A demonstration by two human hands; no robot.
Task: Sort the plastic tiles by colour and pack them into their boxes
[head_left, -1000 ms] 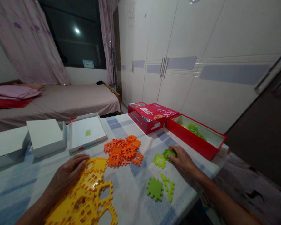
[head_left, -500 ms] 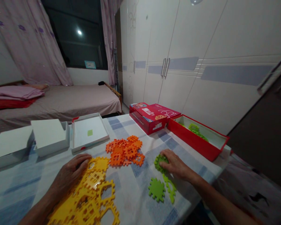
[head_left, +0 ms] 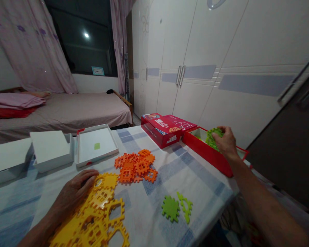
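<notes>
My right hand (head_left: 227,142) grips a stack of green interlocking plastic pieces (head_left: 211,138) above the long open red box (head_left: 207,155). Part of the box's inside is hidden behind that hand. A flat green toothed piece (head_left: 170,208) lies on the cloth, beside a light green arched piece (head_left: 187,216). On the left, my left hand (head_left: 76,188) rests against the large spread of yellow pieces (head_left: 103,197), fingers laid down on its edge and holding nothing I can see. Between the hands sits a heap of orange pieces (head_left: 136,166).
A closed red printed box (head_left: 161,132) stands at the table's back, touching the open one. White boxes (head_left: 51,151) and a shallow white lid (head_left: 96,145) line the left back. Checked cloth (head_left: 149,219) covers the table; a bed (head_left: 87,106) and wardrobe (head_left: 190,41) lie beyond.
My right hand has lifted the green stack off the cloth and carried it up and right, over the open red box. My left hand has stayed by the yellow pieces.
</notes>
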